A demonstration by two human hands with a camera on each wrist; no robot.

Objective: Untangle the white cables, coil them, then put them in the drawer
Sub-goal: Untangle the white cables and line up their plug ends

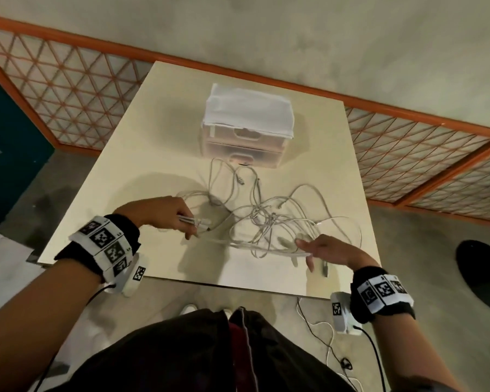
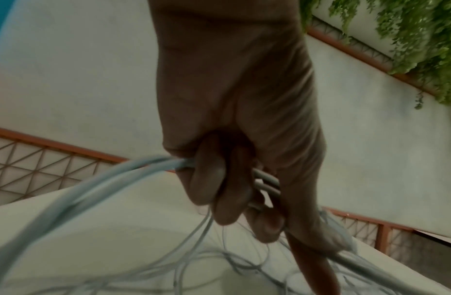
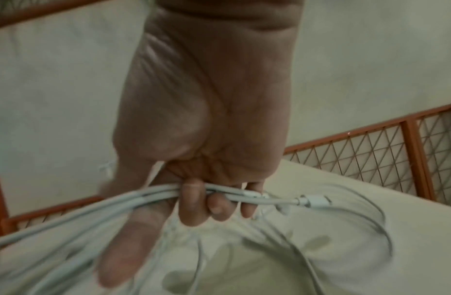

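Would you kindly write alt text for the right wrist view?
A right hand seen from the wrist, fingers curled round several white cables whose plug ends stick out beside the fingers. More loose cable lies blurred on the pale table below.

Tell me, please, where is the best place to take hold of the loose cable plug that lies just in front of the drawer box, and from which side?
Probably grip the plug by its stiff body, coming from above. It lies flat on the table, apart from the knot of white cables, and the drawer box blocks the far side.
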